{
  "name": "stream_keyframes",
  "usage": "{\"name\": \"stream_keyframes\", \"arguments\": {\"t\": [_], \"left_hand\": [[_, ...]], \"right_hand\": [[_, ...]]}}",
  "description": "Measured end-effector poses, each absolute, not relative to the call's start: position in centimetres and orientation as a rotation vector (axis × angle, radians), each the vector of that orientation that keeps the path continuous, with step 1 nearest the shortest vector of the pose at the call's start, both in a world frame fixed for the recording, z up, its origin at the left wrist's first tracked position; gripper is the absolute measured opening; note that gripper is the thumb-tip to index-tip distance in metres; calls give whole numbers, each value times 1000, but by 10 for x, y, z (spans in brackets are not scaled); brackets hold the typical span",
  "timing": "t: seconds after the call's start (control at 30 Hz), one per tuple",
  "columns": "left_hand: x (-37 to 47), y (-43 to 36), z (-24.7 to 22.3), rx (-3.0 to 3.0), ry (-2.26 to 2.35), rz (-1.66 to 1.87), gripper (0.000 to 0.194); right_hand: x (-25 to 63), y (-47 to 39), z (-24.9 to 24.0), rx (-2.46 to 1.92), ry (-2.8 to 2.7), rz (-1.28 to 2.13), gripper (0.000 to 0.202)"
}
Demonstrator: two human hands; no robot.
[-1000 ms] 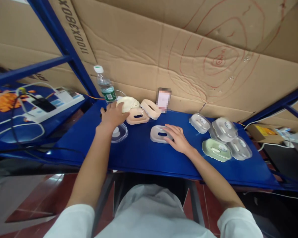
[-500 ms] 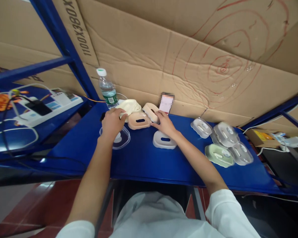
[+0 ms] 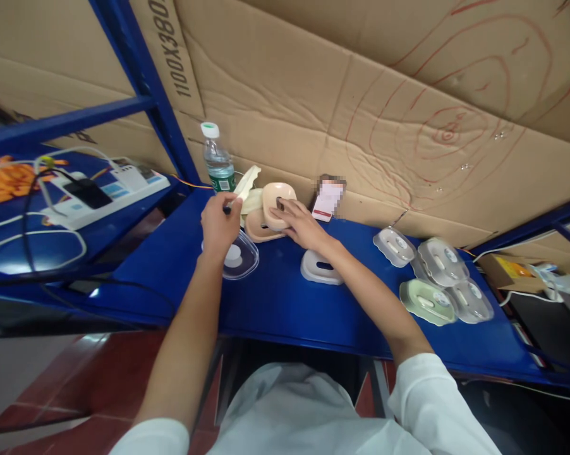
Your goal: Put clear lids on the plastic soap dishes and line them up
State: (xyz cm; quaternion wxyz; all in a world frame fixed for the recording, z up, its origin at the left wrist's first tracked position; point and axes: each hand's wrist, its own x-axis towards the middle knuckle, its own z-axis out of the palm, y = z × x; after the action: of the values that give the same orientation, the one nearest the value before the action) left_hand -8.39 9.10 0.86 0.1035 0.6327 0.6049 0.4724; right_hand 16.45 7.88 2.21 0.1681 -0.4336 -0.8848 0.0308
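My left hand (image 3: 221, 226) pinches a soft cream-coloured cloth (image 3: 248, 186), whose upper part stands up above my fingers. With my right hand (image 3: 308, 225) I grip a peach plastic cover (image 3: 272, 196) with an oval slot, tilted up; my fingers lie across its face. Under it rests a second peach cover (image 3: 261, 232), partly hidden. Just below my left hand lies a clear lid (image 3: 247, 262) with a round white patch. A whitish slotted cover (image 3: 316, 270) sits on the table beneath my right wrist, which hides part of it.
A water bottle (image 3: 218, 164) stands behind my left hand. A phone (image 3: 328, 201) leans on the cardboard wall (image 3: 304, 126). Several clear-covered boxes (image 3: 439, 262) and a green box (image 3: 427, 302) are grouped at the right. A power strip (image 3: 107, 205) with cables lies at the left.
My right hand has raised and tilted one peach cover, shifting it left over the other. The cloth, lying bunched before, is now pulled upright at my left hand. The view has shifted slightly.
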Motion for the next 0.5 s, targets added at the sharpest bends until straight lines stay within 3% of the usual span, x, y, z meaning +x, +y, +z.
{"name": "stream_keyframes", "arguments": {"t": [0.27,0.5], "left_hand": [[-78,83,15,1927,1636,1508,27],[-56,57,29,2163,1376,1539,24]], "right_hand": [[152,65,41,-1339,-2439,-136,65],[208,-4,36,-1415,-2448,-8,55]]}}
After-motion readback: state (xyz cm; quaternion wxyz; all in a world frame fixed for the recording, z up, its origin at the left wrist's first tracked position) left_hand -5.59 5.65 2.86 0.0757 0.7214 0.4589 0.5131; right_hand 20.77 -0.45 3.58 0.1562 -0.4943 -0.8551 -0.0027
